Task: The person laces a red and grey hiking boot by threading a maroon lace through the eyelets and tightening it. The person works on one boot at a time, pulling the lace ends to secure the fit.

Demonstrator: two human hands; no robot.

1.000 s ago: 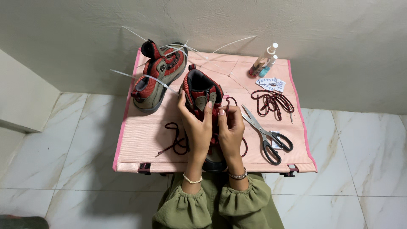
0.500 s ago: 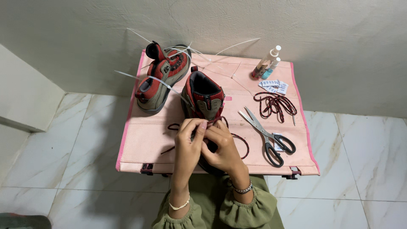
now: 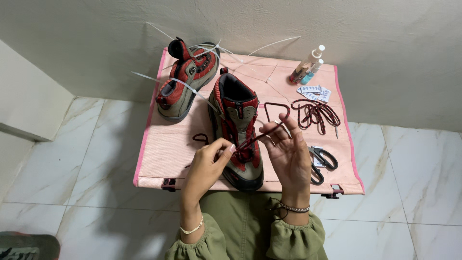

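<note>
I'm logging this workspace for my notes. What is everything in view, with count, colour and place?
Folding table: one, pink, against the wall.
Near boot: one, red and grey, table centre, toe toward the person.
Far boot: one, red and grey, back left, lying tilted.
Lace in hand: one, dark red, running from near boot to both hands.
Spare lace: one bundle, dark red, right side.
Zip ties: several, white, at the back.
Bottles: two, back right.
Packets: few, white, beside bottles.
Scissors: one, black handles, front right.
Left hand: pinching lace.
Right hand: open, lace over fingers.
</note>
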